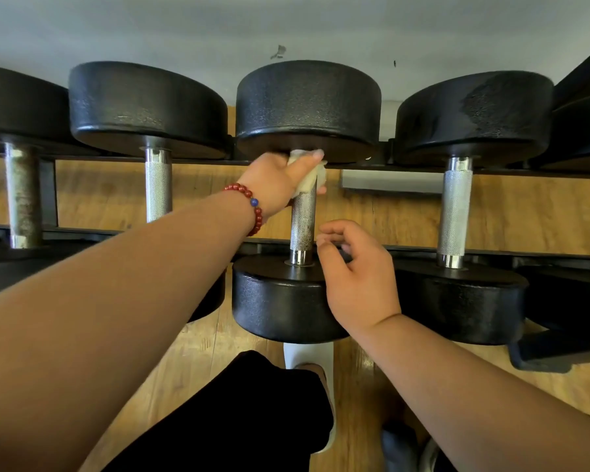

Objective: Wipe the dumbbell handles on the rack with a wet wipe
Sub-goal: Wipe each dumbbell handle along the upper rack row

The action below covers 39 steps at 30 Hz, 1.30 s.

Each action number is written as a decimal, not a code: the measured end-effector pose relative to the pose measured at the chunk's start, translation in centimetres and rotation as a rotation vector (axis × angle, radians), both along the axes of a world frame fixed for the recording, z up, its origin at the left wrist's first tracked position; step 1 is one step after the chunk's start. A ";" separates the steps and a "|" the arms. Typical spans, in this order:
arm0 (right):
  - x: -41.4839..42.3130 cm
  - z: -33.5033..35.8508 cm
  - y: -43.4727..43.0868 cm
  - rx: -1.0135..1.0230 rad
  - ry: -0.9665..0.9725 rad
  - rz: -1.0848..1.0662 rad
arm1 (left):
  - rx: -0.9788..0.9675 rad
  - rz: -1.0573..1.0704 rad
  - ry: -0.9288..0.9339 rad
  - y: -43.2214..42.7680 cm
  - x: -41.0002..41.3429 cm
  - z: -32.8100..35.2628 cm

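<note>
A row of black dumbbells is seen lying across a dark rack (49, 192), with a wooden floor (406, 212) below and a grey wall (184, 25) behind. The middle dumbbell (280, 301) is placed with its knurled metal handle (303, 223) running away from the viewer, between the two rails.

The wet wipe (312, 180) is wrapped round the far end of that handle, right under the far head, and is gripped there by the left hand (280, 178). The fingers (307, 161) of this hand are curled tightly over the wipe and the bar. A bracelet (252, 206) of red beads with one blue bead is worn on the left wrist.

The right hand (358, 277) is held just beside the near end of the same handle, above the near head. Its fingers (334, 229) are loosely curled and nothing is held in them; whether the head is touched cannot be told.

Neighbouring dumbbells are set on either side: a bright handle (158, 189) to the left, a rusty handle (23, 195) further left, and another bright one (455, 212) to the right.
</note>
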State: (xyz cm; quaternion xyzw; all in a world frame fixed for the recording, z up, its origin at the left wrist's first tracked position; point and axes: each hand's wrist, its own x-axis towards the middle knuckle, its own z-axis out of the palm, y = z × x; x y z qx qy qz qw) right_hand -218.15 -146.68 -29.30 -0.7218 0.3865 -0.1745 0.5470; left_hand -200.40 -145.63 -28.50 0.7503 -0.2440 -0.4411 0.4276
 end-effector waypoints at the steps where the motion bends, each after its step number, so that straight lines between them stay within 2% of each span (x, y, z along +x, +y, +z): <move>1: 0.0 0.0 0.0 0.002 0.003 0.002 | -0.025 0.037 0.016 -0.2 -0.4 0.1; 3: 0.0 0.1 0.0 0.004 0.007 0.007 | -0.042 0.024 -0.021 -0.1 -1.2 -0.1; 6: 0.0 0.1 -0.1 0.002 0.015 0.021 | 0.121 -0.176 -0.278 1.7 -1.9 0.3; 7: -0.1 0.1 -0.1 -0.003 0.017 0.024 | 0.170 -0.235 -0.308 2.4 -1.9 0.2; 10: -0.1 0.2 -0.1 -0.005 0.017 0.017 | 0.221 -0.264 -0.284 3.3 -1.5 0.0; 14: 0.0 0.2 0.0 0.017 0.017 0.004 | 0.108 -0.152 -0.188 2.1 -1.0 -0.2; 17: 0.0 0.2 0.1 0.015 0.009 -0.002 | 0.143 -0.246 -0.219 2.3 -0.9 -0.4; 21: 0.0 0.1 0.0 0.005 0.000 -0.001 | 0.307 -0.475 -0.291 3.3 -0.2 -0.3; 23: 0.0 0.1 0.0 0.004 -0.003 -0.003 | 0.306 -0.470 -0.267 3.3 0.0 -0.2; 26: 0.0 0.1 0.0 0.007 0.004 0.000 | 0.219 -0.355 -0.146 3.5 -0.5 -0.7; 29: 0.0 0.2 0.0 -0.009 0.013 -0.004 | 0.226 -0.444 -0.170 4.1 -1.0 -1.0; 32: 0.0 0.3 0.1 0.001 0.010 -0.006 | 0.324 -0.549 -0.221 3.8 -0.2 -0.3; 37: 0.1 0.2 0.1 -0.033 0.010 -0.013 | 0.281 -0.470 -0.136 4.1 -0.7 -0.8; 39: 0.1 0.2 0.1 -0.028 0.017 -0.017 | 0.351 -0.562 -0.166 4.1 -0.6 -0.6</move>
